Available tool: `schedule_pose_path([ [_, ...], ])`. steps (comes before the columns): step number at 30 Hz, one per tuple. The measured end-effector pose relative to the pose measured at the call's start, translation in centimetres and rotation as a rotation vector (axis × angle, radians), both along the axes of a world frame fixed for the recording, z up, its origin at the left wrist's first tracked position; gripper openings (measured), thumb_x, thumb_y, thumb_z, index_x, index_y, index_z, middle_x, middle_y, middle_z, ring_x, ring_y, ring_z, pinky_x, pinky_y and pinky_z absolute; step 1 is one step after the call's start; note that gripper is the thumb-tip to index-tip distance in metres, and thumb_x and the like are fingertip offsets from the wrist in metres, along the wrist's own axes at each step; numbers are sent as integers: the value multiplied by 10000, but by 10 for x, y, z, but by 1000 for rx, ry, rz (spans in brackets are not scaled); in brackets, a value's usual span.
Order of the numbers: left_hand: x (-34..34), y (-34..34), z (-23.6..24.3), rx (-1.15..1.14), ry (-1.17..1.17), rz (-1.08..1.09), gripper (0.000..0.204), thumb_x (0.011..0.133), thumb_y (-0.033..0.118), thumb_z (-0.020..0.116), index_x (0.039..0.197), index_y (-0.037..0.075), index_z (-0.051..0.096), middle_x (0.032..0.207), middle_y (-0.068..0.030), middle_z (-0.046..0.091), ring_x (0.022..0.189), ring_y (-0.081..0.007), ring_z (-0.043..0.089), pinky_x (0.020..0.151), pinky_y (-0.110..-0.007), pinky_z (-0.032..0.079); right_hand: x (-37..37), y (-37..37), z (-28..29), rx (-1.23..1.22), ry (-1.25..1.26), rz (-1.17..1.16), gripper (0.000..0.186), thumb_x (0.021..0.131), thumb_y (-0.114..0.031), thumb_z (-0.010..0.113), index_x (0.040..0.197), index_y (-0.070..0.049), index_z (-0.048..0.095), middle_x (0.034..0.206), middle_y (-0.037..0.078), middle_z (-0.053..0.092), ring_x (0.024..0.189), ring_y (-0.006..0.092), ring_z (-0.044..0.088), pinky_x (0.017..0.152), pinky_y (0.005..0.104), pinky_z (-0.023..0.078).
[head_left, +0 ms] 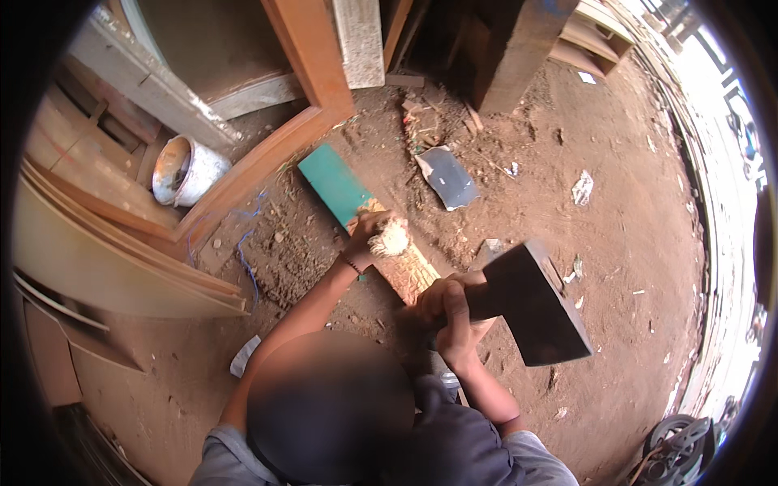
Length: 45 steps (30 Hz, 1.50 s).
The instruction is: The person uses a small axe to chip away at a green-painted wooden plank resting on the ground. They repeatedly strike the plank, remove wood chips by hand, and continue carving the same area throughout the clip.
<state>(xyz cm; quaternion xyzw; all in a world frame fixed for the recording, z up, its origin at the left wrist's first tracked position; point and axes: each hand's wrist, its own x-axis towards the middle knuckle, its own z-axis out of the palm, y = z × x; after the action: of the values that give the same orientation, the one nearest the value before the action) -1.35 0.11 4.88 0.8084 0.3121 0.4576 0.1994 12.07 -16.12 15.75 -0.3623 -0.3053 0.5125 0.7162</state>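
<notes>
A plank (335, 182) lies slantwise on the dirt ground, green at its far end and bare, rough, chipped wood along its nearer part. Over the bare part, my left hand (371, 235) is closed around an upright handle (392, 240) whose pale top is round and frayed; its lower end is hidden. My right hand (455, 316) grips a mallet-like tool (535, 306) with a broad, dark, blocky head, close below that head. The head is held to the right of the plank, apart from it. The plank's near end is hidden behind my right hand.
A paint-stained white bucket (194, 172) stands at the left by an orange-brown wooden frame (243, 174). Curved boards (121, 251) lean nearer me. A dark flat piece (448, 176) lies beyond the plank. Wood scraps are at the back; stacked strips run along the right.
</notes>
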Motion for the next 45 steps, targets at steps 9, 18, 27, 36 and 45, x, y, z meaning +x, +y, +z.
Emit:
schedule_pose_path([
  [9, -1, -9, -8, -128, -40, -214, 197, 788, 191, 725, 753, 56, 586, 709, -120, 586, 691, -290, 611, 615, -389, 485, -15, -19, -83, -574, -509, 218, 212, 920, -176, 649, 763, -44, 596, 617, -17, 537, 538, 74, 478, 490, 261, 379],
  [18, -4, -5, -2, 121, 82, 18, 353, 917, 217, 641, 617, 137, 474, 527, -1, 421, 440, -135, 446, 398, -299, 373, 21, -31, -95, -696, -287, 234, 307, 938, -176, 527, 675, -20, 546, 516, 82, 541, 408, 166, 513, 423, 293, 425],
  [27, -58, 104, 35, -840, -774, 239, 287, 925, 279, 652, 768, 92, 501, 743, -7, 494, 642, -103, 484, 566, -284, 427, 29, -39, -106, -812, -280, 293, 369, 931, -206, 501, 607, -33, 540, 506, 84, 538, 431, 165, 512, 446, 286, 397],
  [36, -49, 108, 48, -518, -328, 234, 183, 938, 201, 653, 933, 18, 662, 831, -18, 664, 655, -120, 644, 652, -282, 546, 38, -26, -108, -885, -228, 378, 337, 929, -197, 486, 657, -6, 537, 523, 92, 528, 444, 172, 518, 450, 295, 426],
  [45, -72, 117, 46, -889, -382, 464, 264, 854, 182, 691, 671, 106, 518, 571, 33, 451, 405, -57, 416, 355, -222, 303, 43, -28, -114, -864, -84, 391, 278, 951, -179, 507, 728, -13, 521, 582, 77, 505, 453, 171, 506, 436, 309, 442],
])
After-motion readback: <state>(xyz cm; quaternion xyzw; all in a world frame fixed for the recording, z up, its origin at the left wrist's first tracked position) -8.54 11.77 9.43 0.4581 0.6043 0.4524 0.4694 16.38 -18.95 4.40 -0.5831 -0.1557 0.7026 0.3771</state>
